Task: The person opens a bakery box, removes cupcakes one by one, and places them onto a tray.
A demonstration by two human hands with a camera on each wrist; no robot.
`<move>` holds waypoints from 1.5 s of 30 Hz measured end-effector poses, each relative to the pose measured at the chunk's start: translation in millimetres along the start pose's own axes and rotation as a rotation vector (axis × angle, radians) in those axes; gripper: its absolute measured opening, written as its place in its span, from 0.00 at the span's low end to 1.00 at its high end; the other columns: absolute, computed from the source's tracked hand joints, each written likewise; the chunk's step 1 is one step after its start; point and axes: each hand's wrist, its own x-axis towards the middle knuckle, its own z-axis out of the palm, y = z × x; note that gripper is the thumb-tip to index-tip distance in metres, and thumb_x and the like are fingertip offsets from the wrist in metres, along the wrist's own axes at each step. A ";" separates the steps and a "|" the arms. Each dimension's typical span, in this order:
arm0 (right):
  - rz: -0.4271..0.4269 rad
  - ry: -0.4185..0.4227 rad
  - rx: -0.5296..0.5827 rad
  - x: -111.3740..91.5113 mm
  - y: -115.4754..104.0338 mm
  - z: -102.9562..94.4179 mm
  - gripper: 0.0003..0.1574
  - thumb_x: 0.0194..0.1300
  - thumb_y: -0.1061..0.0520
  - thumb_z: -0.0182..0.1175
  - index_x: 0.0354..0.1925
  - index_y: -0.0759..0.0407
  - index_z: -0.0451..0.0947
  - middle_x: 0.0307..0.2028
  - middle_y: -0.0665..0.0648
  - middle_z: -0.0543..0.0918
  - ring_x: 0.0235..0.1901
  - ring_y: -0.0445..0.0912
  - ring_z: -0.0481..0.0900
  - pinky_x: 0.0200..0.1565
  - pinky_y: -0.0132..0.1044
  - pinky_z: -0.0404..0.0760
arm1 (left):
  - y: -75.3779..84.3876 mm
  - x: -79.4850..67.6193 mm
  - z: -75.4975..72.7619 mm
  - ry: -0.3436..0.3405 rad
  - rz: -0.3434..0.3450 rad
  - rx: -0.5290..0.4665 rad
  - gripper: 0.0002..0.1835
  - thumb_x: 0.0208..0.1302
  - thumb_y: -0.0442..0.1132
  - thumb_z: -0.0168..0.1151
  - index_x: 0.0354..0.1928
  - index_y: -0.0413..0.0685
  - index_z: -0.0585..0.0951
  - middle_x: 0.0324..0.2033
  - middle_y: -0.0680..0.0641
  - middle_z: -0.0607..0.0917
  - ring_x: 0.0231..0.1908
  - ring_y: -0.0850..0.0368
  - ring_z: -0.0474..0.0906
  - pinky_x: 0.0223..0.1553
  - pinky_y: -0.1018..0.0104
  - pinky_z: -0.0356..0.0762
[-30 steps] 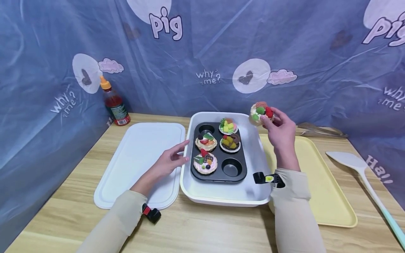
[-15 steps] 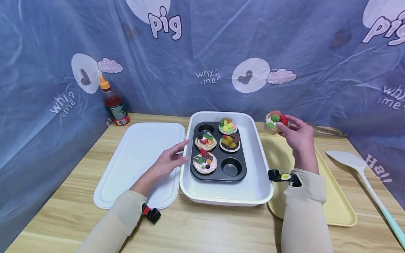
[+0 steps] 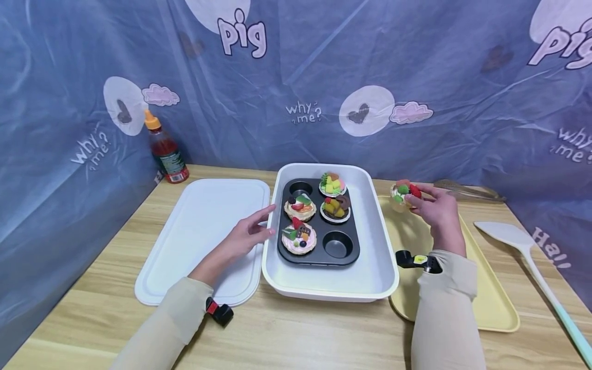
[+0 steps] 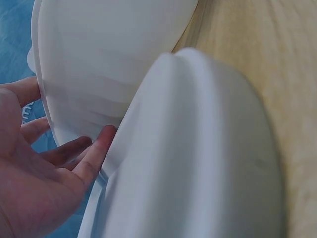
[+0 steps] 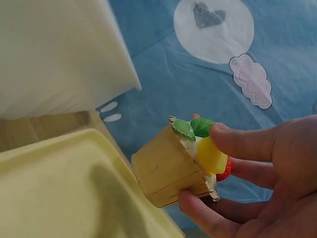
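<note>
The person's right hand [image 3: 437, 205] has its grip clamped on a cupcake [image 3: 402, 195] at the far left corner of a yellow tray [image 3: 485, 300]; whether the base touches that tray cannot be told. In the right wrist view, the thumb lies against the topping, a yellow piece [image 5: 212, 156] with green leaves [image 5: 183, 129] and a red piece [image 5: 224, 170] beside it, while a finger supports the tan wrapper [image 5: 163, 166]. The left hand [image 3: 247, 231] has its grip apart, holding nothing, its fingers spread and one fingertip against the left wall of a white tub [image 3: 372, 267], above a white lid [image 3: 203, 226]. Inside the tub lies a dark muffin pan [image 3: 320, 259] bearing four other cupcakes [image 3: 336, 208]: two in the right column, at the far and middle places, and two in the left, at the middle and near ones. A sauce bottle [image 3: 170, 156] stands at the back left of the wooden desk [image 3: 296, 339], and a white-headed spatula [image 3: 509, 236] lies to the right of the yellow tray.
</note>
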 end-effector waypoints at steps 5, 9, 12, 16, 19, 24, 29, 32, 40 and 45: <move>0.015 -0.018 -0.029 1.8 7.5 -0.5 0.40 0.71 0.56 0.61 0.74 0.70 0.60 0.66 0.73 0.68 0.26 0.22 0.75 0.35 0.20 0.82 | -0.1 0.3 -0.2 -0.016 0.006 0.004 0.35 0.73 0.39 0.60 0.78 0.52 0.60 0.69 0.32 0.71 0.56 0.44 0.80 0.51 0.65 0.80; 0.014 -0.027 -0.027 2.6 10.4 1.1 0.40 0.71 0.57 0.60 0.73 0.71 0.60 0.66 0.74 0.68 0.26 0.22 0.74 0.35 0.20 0.82 | 0.0 -0.7 -0.8 -0.026 0.016 0.009 0.34 0.74 0.39 0.58 0.79 0.51 0.59 0.70 0.31 0.68 0.56 0.43 0.80 0.53 0.64 0.80; 0.022 -0.033 -0.024 4.0 12.5 2.5 0.40 0.71 0.57 0.60 0.74 0.70 0.60 0.67 0.75 0.67 0.26 0.22 0.74 0.36 0.21 0.83 | 0.3 -1.2 -0.9 -0.039 0.031 0.006 0.34 0.76 0.39 0.57 0.79 0.51 0.58 0.73 0.32 0.64 0.58 0.42 0.78 0.55 0.62 0.80; 0.034 -0.046 -0.029 5.4 15.0 3.0 0.40 0.71 0.57 0.60 0.75 0.69 0.59 0.70 0.75 0.64 0.26 0.21 0.74 0.38 0.21 0.83 | 0.1 -1.5 -0.8 -0.053 0.047 -0.002 0.33 0.77 0.39 0.54 0.79 0.50 0.57 0.77 0.36 0.60 0.61 0.39 0.76 0.58 0.58 0.79; 0.036 -0.055 -0.031 5.7 15.9 3.1 0.40 0.72 0.56 0.60 0.75 0.69 0.58 0.69 0.75 0.64 0.27 0.22 0.74 0.39 0.22 0.83 | 0.0 -1.4 -0.9 -0.057 0.051 -0.003 0.33 0.77 0.38 0.53 0.79 0.50 0.56 0.77 0.37 0.59 0.62 0.38 0.76 0.58 0.55 0.80; 0.029 -0.063 -0.033 5.8 16.8 3.9 0.40 0.72 0.58 0.59 0.74 0.71 0.58 0.70 0.76 0.63 0.26 0.22 0.74 0.39 0.22 0.83 | 0.2 -0.9 -0.5 -0.063 0.035 -0.017 0.33 0.78 0.37 0.51 0.80 0.51 0.54 0.76 0.36 0.60 0.63 0.38 0.75 0.59 0.55 0.80; 0.018 -0.068 -0.028 6.1 18.6 4.7 0.39 0.72 0.60 0.59 0.74 0.71 0.59 0.71 0.77 0.61 0.27 0.22 0.74 0.40 0.22 0.83 | 0.4 -1.1 -0.2 -0.077 0.023 -0.027 0.33 0.79 0.38 0.49 0.80 0.52 0.52 0.76 0.35 0.61 0.65 0.37 0.73 0.61 0.54 0.79; 0.023 -0.066 -0.032 6.9 19.7 4.5 0.39 0.72 0.59 0.58 0.74 0.71 0.59 0.71 0.76 0.60 0.27 0.22 0.74 0.40 0.22 0.83 | 1.4 -1.7 -0.1 -0.083 0.028 -0.028 0.33 0.79 0.38 0.49 0.81 0.53 0.52 0.76 0.35 0.61 0.66 0.36 0.72 0.62 0.51 0.78; 0.058 -0.069 -0.040 6.5 19.3 3.7 0.41 0.72 0.55 0.60 0.75 0.67 0.58 0.70 0.75 0.62 0.27 0.24 0.76 0.38 0.22 0.83 | 2.5 -3.5 0.1 -0.082 0.017 -0.030 0.33 0.79 0.40 0.48 0.81 0.56 0.52 0.76 0.35 0.61 0.68 0.36 0.70 0.64 0.47 0.75; 0.078 -0.071 -0.040 5.3 17.2 1.3 0.43 0.72 0.52 0.60 0.76 0.67 0.57 0.72 0.77 0.60 0.26 0.25 0.77 0.37 0.21 0.82 | 2.8 -3.1 -0.2 -0.083 0.018 -0.015 0.33 0.80 0.41 0.47 0.81 0.56 0.52 0.76 0.35 0.61 0.68 0.37 0.70 0.65 0.47 0.75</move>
